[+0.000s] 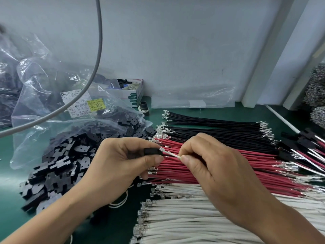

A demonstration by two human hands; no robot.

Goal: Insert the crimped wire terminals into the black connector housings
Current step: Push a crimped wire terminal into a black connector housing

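Left hand (pixel 121 161) gripping black connector housing (pixel 152 151) above red wire bundle (pixel 202 171). Right hand (pixel 209 166) pinching white wire (pixel 173 154), crimped terminal (pixel 162 149) at housing mouth. Loose housings pile (pixel 58 166) left of bundle.

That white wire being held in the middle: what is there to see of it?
The white wire is thin, with pale insulation and a small shiny metal terminal crimped on its left end. It lies nearly level, tilted slightly up to the left, above the red wires. The right hand pinches it between thumb and fingers; the rest is hidden behind that hand. Its terminal sits at the mouth of the black housing held by the left hand; how far in, I cannot tell.
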